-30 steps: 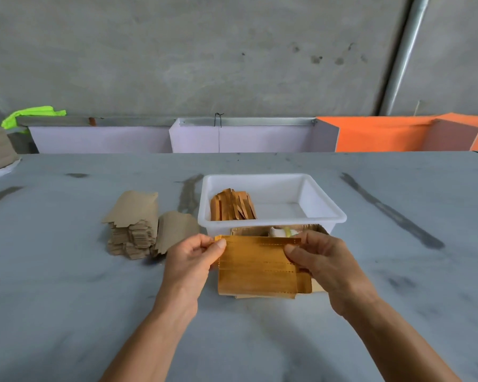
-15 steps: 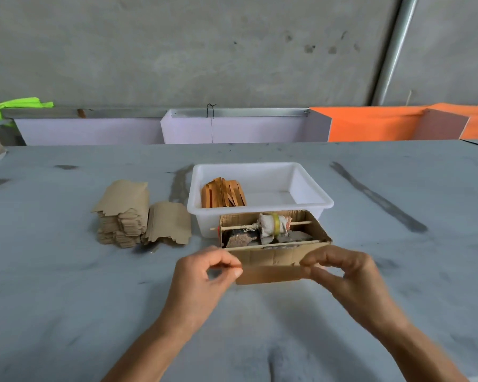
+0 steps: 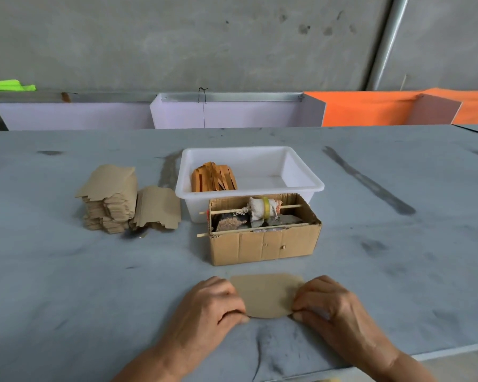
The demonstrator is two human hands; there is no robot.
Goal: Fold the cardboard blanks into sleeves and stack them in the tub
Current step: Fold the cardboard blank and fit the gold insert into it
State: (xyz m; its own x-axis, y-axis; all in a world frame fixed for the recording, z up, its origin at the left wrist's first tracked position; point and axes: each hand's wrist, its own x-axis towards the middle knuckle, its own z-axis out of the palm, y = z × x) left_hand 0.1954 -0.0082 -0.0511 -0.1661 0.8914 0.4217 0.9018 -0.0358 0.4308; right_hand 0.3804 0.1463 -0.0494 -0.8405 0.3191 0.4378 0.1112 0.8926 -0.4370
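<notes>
Both hands worked one cardboard blank [image 3: 267, 295] flat on the table [image 3: 94, 285], near the cardboard box [image 3: 264, 245]. Left hand [image 3: 209, 310] and right hand [image 3: 330, 307] pinched opposite ends, fingers curled. Creasing well likely needed even pressure, edges aligned; tub [image 3: 301, 172] lay beyond.

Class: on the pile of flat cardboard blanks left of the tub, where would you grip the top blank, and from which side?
Probably pinch the top blank at its near scalloped edge, coming from the front: that edge overhangs the pile, so fingers can slip beneath.
</notes>
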